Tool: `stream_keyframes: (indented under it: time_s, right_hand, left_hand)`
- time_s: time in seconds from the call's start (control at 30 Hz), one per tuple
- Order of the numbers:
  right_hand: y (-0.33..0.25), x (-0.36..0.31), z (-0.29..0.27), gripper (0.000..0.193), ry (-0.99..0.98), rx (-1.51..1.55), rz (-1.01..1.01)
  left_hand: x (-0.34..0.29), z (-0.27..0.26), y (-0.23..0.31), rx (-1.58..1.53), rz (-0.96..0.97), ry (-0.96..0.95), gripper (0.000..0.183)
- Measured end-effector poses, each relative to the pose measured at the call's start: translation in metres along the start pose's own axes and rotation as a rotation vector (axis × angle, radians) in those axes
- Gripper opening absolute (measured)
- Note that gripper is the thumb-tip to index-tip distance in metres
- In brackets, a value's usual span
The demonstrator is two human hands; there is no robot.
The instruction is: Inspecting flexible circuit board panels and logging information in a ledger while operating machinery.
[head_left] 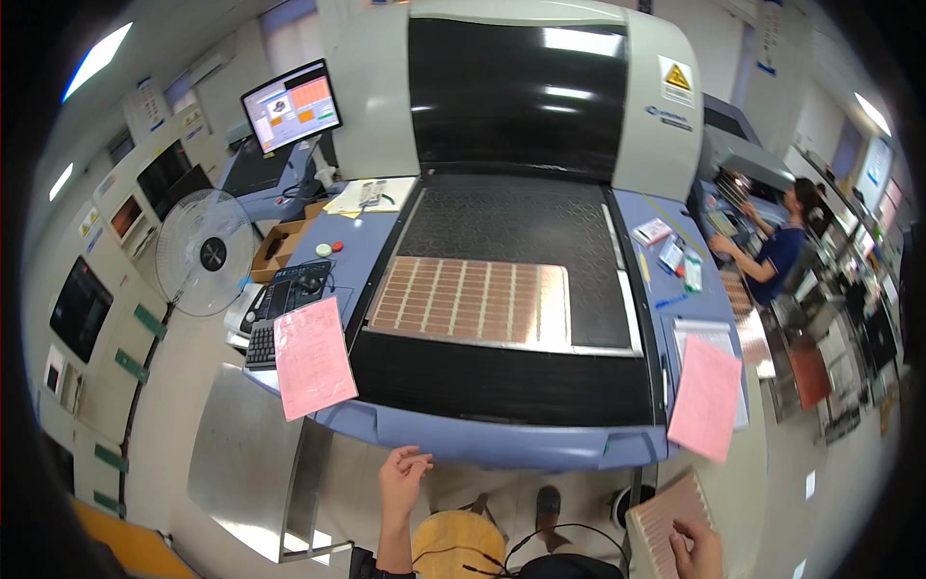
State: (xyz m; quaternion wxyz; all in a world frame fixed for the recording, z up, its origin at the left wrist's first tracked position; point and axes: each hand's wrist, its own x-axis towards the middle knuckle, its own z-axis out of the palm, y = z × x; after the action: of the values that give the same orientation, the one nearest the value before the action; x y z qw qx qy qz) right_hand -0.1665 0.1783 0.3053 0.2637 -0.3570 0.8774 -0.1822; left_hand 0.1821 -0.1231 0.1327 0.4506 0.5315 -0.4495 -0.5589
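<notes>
My left hand (404, 473) hangs in front of the machine's blue front edge, fingers loosely bent and apart, with nothing visible in it. At the lower right, my right hand (698, 550) is over a copper-pink panel (667, 513) with a striped pattern, its fingers loosely parted. Whether it touches that panel I cannot tell. On the machine's black bed (511, 222) lies a flat copper-coloured circuit board panel (463, 299), marked with a grid of rectangles. Its right end shines, and a metal strip runs along its near edge.
Pink sheets (315, 359) (706, 398) lie at both front corners. A keyboard (262, 345), a monitor (292, 106) and a fan (205, 253) are at left. Small boxes (652, 232) and pens sit at right. A yellow stool (459, 542) is below; a person (779, 246) works at far right.
</notes>
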Motion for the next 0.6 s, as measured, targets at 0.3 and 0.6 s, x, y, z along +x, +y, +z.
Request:
stream_keyframes:
  time_s: [0.3,0.6]
  right_hand:
    - [-0.168,0.224,0.037,0.030,-0.229,0.107,-0.801]
    - [-0.260,0.324,0.146,0.029,-0.276,0.221,-0.891]
  left_hand:
    - [0.033,0.052,0.116,0.629,0.234,0.000,0.045]
    - [0.201,0.014,0.109,1.156,0.230,-0.026,0.064]
